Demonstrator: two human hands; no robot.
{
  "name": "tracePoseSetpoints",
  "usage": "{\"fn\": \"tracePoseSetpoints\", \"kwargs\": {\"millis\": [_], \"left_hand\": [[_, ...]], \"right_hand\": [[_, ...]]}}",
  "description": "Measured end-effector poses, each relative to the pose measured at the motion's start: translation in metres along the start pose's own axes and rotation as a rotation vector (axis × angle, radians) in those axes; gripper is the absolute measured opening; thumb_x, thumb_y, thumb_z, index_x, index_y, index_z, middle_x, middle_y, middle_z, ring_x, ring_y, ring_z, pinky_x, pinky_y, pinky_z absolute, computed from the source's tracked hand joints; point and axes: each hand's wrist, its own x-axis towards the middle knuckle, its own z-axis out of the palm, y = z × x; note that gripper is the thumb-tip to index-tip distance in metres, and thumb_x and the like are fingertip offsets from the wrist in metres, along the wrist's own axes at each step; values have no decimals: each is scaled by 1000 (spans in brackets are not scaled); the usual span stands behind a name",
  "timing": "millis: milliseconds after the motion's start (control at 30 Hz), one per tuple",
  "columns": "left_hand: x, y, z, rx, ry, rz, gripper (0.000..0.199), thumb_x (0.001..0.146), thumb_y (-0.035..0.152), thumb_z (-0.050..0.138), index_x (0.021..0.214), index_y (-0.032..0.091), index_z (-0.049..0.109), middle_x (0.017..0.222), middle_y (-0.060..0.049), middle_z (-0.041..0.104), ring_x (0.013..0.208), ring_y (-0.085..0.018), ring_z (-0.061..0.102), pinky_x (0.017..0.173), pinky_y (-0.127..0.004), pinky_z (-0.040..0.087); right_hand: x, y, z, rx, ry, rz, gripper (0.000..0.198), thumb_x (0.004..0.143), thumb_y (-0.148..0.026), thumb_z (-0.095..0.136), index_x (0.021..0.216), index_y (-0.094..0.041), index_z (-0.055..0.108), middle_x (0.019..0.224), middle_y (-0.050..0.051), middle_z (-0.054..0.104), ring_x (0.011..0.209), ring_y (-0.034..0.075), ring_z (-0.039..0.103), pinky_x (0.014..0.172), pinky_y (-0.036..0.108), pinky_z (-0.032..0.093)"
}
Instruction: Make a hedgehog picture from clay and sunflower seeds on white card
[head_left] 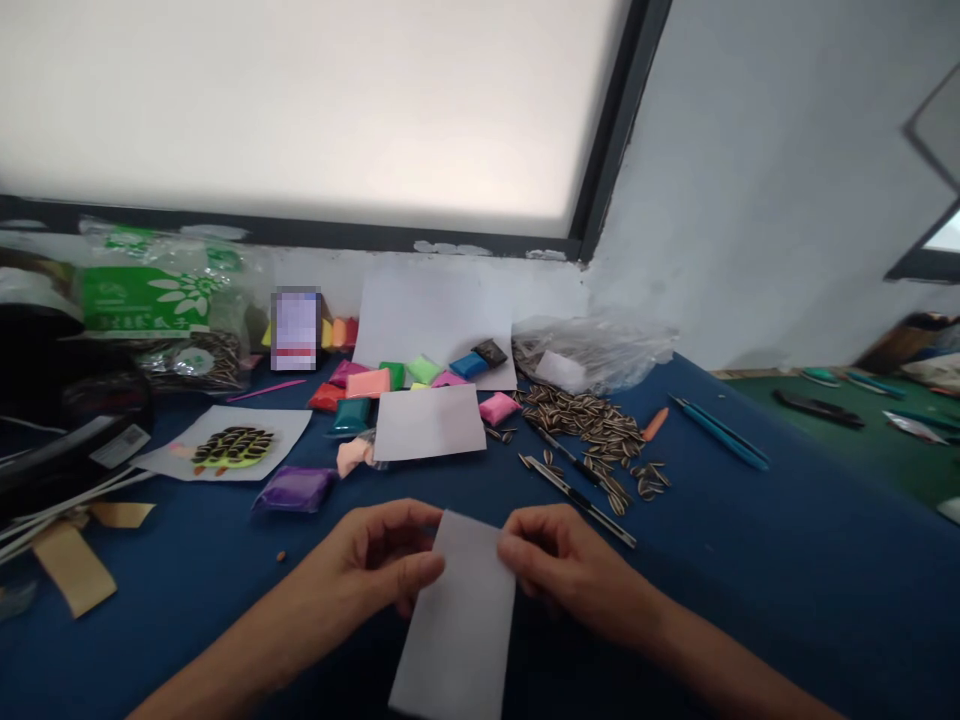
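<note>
Between my hands is a narrow white sheet of paper, tilted over the near part of the blue table. My left hand pinches its left edge, thumb in front and the other fingers partly hidden behind it. The upper right edge is gripped by my right hand, whose fingertips are curled. Beyond the sheet lies another white paper, resting against several colourful clay packets. A purple clay packet lies past my left hand. Two craft knives, one a silver utility knife, lie beyond my right hand.
Sunflower seeds are heaped by a clear plastic bag. A paper with a seed-covered clay figure lies left, before a green-labelled seed bag. Blue tweezers lie right. A dark-framed window rises behind.
</note>
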Motion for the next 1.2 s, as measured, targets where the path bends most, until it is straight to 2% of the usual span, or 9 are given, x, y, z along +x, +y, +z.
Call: {"fn": "tracePoseSetpoints", "kwargs": {"millis": [233, 567, 667, 733, 833, 900, 967, 1033, 1200], "left_hand": [[2, 0, 0, -11, 123, 4, 35, 70, 50, 73, 72, 16, 62, 57, 3, 59, 49, -10, 52, 48, -21, 43], [5, 4, -14, 29, 407, 27, 34, 63, 49, 73, 70, 18, 61, 55, 3, 59, 47, -11, 54, 46, -23, 47], [7, 3, -17, -25, 501, -2, 35, 59, 46, 73, 76, 19, 59, 57, 5, 58, 45, -11, 54, 44, -23, 47], [7, 3, -18, -69, 540, -19, 39, 57, 43, 74, 84, 20, 59, 58, 7, 57, 46, -12, 54, 41, -23, 46], [7, 2, -15, -101, 527, -38, 41, 57, 40, 72, 91, 20, 61, 58, 7, 56, 46, -12, 55, 41, -22, 46], [7, 2, -12, -87, 461, -65, 34, 59, 40, 70, 85, 18, 63, 58, 5, 57, 46, -12, 55, 43, -23, 47], [6, 3, -9, -60, 373, -118, 33, 60, 42, 69, 81, 16, 66, 57, 3, 59, 46, -13, 55, 44, -24, 48], [6, 4, -10, -31, 318, -157, 38, 63, 47, 68, 84, 15, 68, 55, 3, 58, 43, -13, 54, 41, -25, 45], [4, 4, -19, 33, 398, 11, 40, 76, 54, 59, 81, 16, 71, 53, 5, 47, 41, -8, 43, 43, -22, 36]], "right_hand": [[-7, -2, 13, 25, -128, 5, 26, 84, -36, 61, 71, -14, 59, 59, -4, 50, 49, 5, 39, 45, 17, 29], [-11, -7, 18, -167, -185, 228, 16, 84, -23, 50, 70, -17, 54, 56, -4, 52, 42, 6, 44, 38, 15, 33], [-10, -5, 16, -248, -59, 103, 13, 84, -20, 49, 72, -17, 53, 58, -4, 51, 48, 7, 46, 42, 16, 36], [-10, -2, 14, -361, 73, -76, 8, 80, -15, 54, 87, -17, 57, 71, -2, 57, 59, 9, 52, 51, 18, 42], [-11, 5, 13, -603, 144, -374, 56, 73, -8, 62, 125, -22, 52, 117, 9, 56, 95, 18, 58, 78, 27, 50], [-12, 9, 14, -715, 130, -526, 52, 77, -10, 63, 126, -28, 56, 132, 9, 48, 111, 22, 53, 89, 34, 47], [-13, 9, 16, -709, 137, -612, 27, 87, -15, 56, 110, -26, 66, 124, 9, 56, 106, 21, 57, 87, 33, 47], [-12, 6, 15, -583, 173, -614, 20, 94, -19, 48, 96, -21, 68, 103, 8, 65, 91, 18, 61, 80, 30, 49], [-8, -4, 3, -85, 278, -272, 27, 96, -39, 47, 82, -18, 58, 72, 0, 59, 65, 13, 57, 59, 23, 47]]}}
